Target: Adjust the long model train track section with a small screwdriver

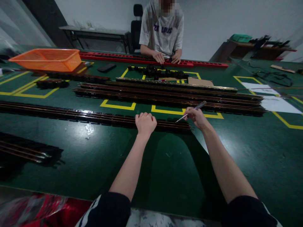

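A long dark strip with copper-coloured rods lies across the green table. My left hand is closed over the strip near its right end, fingers wrapped round it. In my right hand is a thin metallic screwdriver-like tool, pinched between the fingers and tilted. Its tip points down-left and is at the strip, right of my left hand; whether it touches cannot be made out. Beyond my hands lies a stack of similar strips.
An orange basket stands at the back left. Another strip bundle lies near left. A person sits opposite, hands at a red rail. Small black parts lie in front of them. White papers are at right.
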The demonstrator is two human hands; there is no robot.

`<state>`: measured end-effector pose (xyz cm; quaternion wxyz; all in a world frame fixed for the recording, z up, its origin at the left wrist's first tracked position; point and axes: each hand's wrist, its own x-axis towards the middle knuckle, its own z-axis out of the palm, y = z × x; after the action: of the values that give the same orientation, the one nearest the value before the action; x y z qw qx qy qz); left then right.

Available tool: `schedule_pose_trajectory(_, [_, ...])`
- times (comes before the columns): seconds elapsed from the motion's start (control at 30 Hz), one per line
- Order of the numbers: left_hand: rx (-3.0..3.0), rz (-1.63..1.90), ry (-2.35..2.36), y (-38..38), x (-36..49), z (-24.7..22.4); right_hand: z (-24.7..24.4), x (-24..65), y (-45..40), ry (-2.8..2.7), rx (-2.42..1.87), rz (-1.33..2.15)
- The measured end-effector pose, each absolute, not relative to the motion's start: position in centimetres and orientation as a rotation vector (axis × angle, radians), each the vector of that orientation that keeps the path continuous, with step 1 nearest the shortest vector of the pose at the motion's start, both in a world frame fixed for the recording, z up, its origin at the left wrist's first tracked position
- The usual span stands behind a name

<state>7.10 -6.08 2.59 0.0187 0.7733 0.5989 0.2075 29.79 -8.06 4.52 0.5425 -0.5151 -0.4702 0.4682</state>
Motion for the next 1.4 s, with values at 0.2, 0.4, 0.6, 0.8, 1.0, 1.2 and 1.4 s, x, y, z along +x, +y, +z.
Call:
schedule_pose_trajectory(0.2, [2.417, 0.665, 1.876, -6.1, 7.2, 2.3, 4.1, 29.3, -7.9, -1.075, -1.204, 1.132])
schedule_pose_trajectory(0.4, [2.449, 0.744, 1.867, -6.3, 7.2, 2.0, 3.3, 29.3, -7.7, -1.059, -1.179, 1.182])
schedule_pose_trajectory(0.6, [2.445, 0.785, 1.789, -6.8, 8.0, 2.1, 2.9, 29.5, -7.5, -1.087, -1.147, 1.221])
schedule_pose_trajectory(0.8, [2.523, 0.793, 1.588, -7.4, 9.8, 1.8, 2.8, 29.4, -7.5, -1.085, -1.124, 1.232])
schedule_pose_trajectory(1.0, [2.52, 0.812, 1.651, -7.2, 9.9, 1.7, 3.0, 29.2, -7.6, -1.08, -1.135, 1.21])
schedule_pose_trajectory(1.2, [2.509, 0.814, 1.635, -7.2, 9.9, 1.7, 3.3, 29.1, -7.7, -1.084, -1.131, 1.218])
schedule_pose_trajectory(1.4, [2.514, 0.816, 1.644, -7.2, 9.9, 1.7, 3.2, 29.2, -7.7, -1.101, -1.139, 1.198])
